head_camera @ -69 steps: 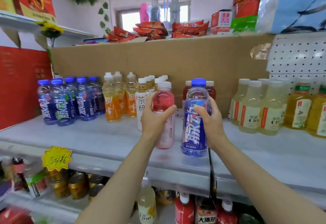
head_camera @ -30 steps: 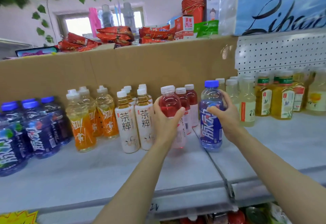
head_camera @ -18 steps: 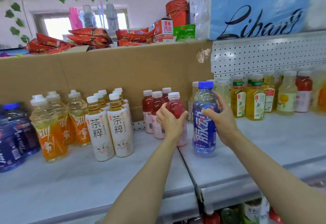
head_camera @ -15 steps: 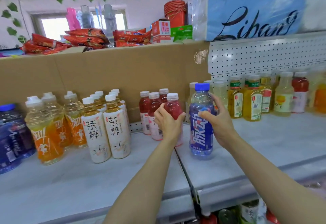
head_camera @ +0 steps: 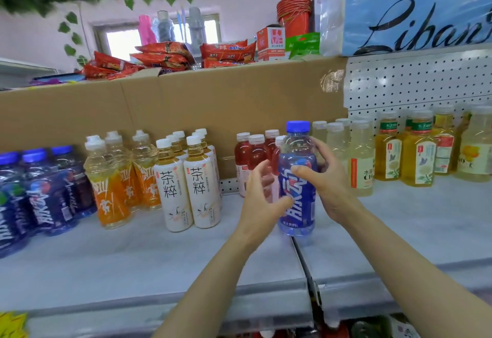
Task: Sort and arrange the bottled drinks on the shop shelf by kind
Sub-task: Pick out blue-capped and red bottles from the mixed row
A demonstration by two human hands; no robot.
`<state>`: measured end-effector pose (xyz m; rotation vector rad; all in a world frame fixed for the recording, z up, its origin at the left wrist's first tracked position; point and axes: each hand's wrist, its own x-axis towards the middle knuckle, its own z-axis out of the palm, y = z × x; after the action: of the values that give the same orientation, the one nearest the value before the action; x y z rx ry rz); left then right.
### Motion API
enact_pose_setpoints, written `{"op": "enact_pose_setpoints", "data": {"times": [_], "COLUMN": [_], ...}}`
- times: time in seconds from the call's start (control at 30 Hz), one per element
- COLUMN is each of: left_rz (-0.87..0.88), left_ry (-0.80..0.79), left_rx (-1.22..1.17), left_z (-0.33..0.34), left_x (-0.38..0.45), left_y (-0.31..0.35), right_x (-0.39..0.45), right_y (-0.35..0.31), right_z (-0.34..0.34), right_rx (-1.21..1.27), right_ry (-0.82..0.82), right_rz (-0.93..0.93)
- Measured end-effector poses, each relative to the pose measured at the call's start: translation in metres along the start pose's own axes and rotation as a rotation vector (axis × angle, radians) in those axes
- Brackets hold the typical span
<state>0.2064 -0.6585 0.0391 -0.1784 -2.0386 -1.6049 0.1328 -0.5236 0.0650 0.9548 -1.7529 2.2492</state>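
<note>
My right hand grips a blue-capped bottle with a blue label from its right side, held upright just above the grey shelf. To the left of it my left hand is open with fingers spread, its thumb at the bottle's label. Behind my left hand stands a group of red drinks with white caps. Further left are white-labelled tea bottles, orange drinks and blue bottles of the same kind.
Pale drinks and yellow drinks stand to the right against a white pegboard. A cardboard wall backs the shelf's left part. A seam splits the two shelf boards.
My left hand has let go of the red bottle, which now stands with the other red drinks, and moved toward the blue bottle. My right hand still holds the blue bottle.
</note>
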Motion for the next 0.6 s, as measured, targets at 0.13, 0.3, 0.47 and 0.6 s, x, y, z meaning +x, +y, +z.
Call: {"op": "enact_pose_setpoints", "data": {"times": [0.13,0.3,0.47,0.6], "left_rz": [0.08,0.061,0.039,0.047], "left_ry": [0.197,0.334,0.381,0.416], "left_rx": [0.175,0.363,0.356,0.354], "left_z": [-0.007,-0.049,-0.102,-0.156], "left_x": [-0.017,-0.035,-0.058,-0.077], "left_y": [-0.001,0.004,0.011,0.011], "right_x": [-0.011,-0.027,-0.042,-0.05], "right_y": [0.002,0.004,0.005,0.012], "right_z": [0.037,0.082,0.138,0.193], "right_rx": [0.05,0.016,0.017,-0.016], "right_ry": [-0.065,-0.149,-0.224,-0.268], "right_rz": [-0.028,-0.053,-0.082,-0.103]}}
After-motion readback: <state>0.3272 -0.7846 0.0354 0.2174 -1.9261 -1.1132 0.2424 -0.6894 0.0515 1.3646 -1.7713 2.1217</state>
